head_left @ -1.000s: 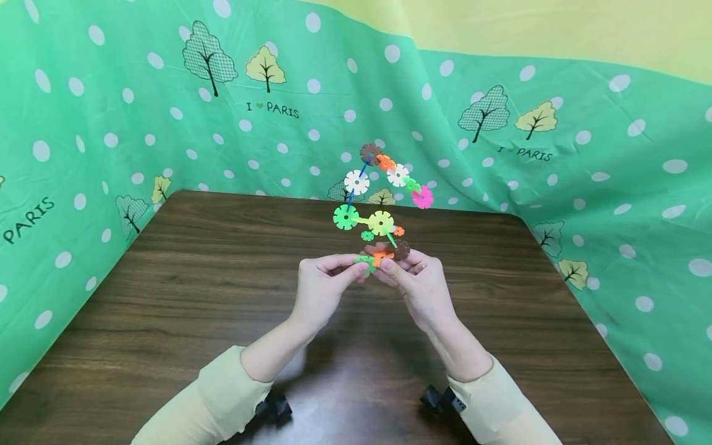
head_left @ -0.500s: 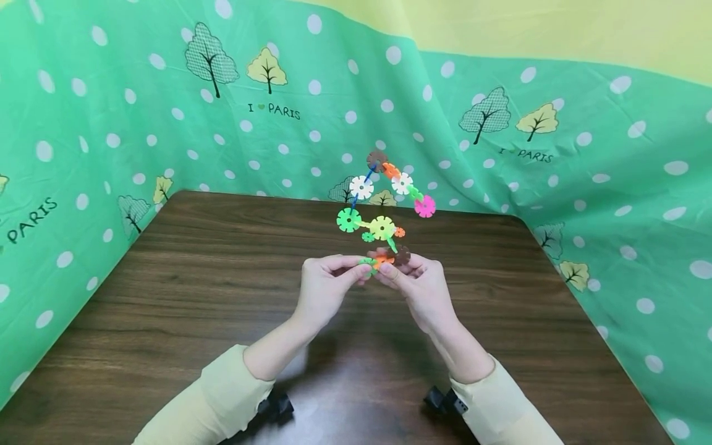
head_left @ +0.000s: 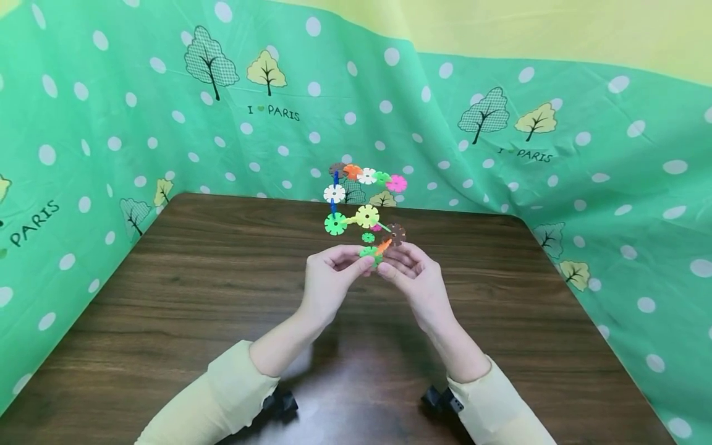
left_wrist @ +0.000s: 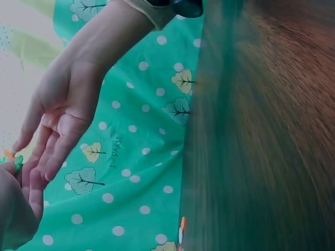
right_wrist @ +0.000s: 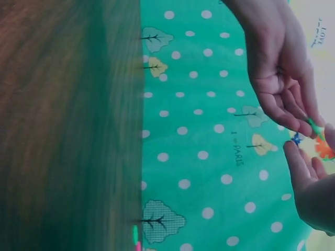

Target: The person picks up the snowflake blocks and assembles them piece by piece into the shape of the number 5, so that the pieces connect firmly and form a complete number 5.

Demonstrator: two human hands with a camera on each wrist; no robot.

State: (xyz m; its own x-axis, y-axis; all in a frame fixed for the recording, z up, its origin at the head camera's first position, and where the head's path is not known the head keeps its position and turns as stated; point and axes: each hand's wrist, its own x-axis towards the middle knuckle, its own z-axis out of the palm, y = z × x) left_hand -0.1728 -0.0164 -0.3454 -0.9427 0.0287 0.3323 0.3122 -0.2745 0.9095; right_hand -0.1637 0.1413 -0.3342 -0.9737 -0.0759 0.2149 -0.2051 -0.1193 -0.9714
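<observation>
Both hands hold up a chain of colourful notched plastic discs over the table in the head view. My left hand (head_left: 328, 281) pinches a green disc (head_left: 370, 253) at the chain's near end. With thumb and fingers, my right hand (head_left: 419, 284) holds the adjoining orange disc (head_left: 384, 246), seen nearly edge-on; its fingertips are partly hidden. A brown disc (head_left: 396, 234) comes after it, then a yellow disc (head_left: 367, 216), and the chain runs up through a white disc (head_left: 334, 193) to a pink disc (head_left: 397, 183). In the right wrist view the orange disc (right_wrist: 324, 148) shows between the hands.
A dark wooden table (head_left: 194, 296) lies below the hands. Behind and around it hangs a green curtain (head_left: 311, 154) with white dots and printed trees. Black wrist devices (head_left: 280, 405) show under both cream sleeves (head_left: 230, 389).
The chain has swung leftward and its top arm now lies more level. The orange disc has turned towards edge-on between the hands. Both hands stay in nearly the same place.
</observation>
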